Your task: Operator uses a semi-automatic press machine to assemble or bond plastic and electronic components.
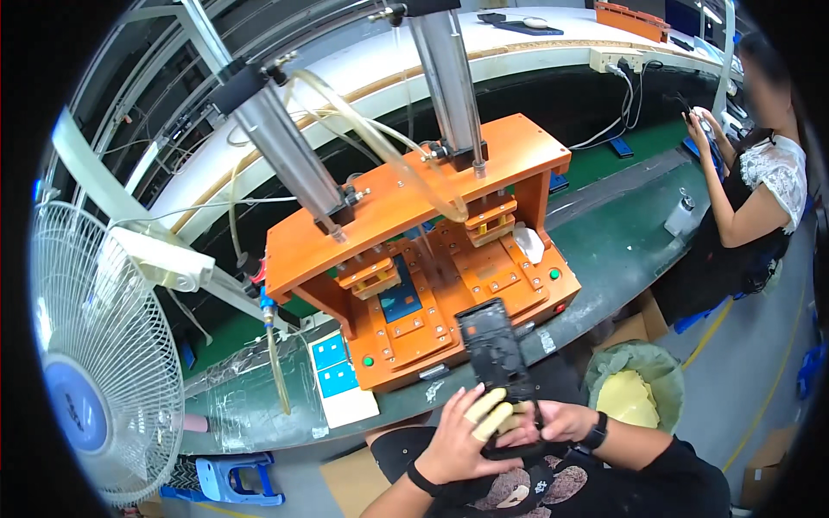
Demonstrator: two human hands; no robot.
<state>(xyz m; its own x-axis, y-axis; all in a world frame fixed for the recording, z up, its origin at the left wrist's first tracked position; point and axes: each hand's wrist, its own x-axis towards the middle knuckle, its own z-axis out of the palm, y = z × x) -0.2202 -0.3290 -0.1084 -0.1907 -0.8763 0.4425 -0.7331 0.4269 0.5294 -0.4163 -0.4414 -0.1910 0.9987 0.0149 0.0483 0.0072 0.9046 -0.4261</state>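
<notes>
A black rectangular housing, like the inner frame of a handheld device, tilts upward in front of my body. Around its lower left side my left hand is closed, with yellow finger cots on some fingers. My right hand grips its lower right end; part of these fingers is hidden. Just beyond stands an orange press fixture with two upright cylinders. A blue plate lies in its left nest, and a white piece rests at its right side.
A white fan stands at the left, near a card with blue squares. On the green bench is a clear bottle. A lined bin is at my right; farther right, a person holds something small.
</notes>
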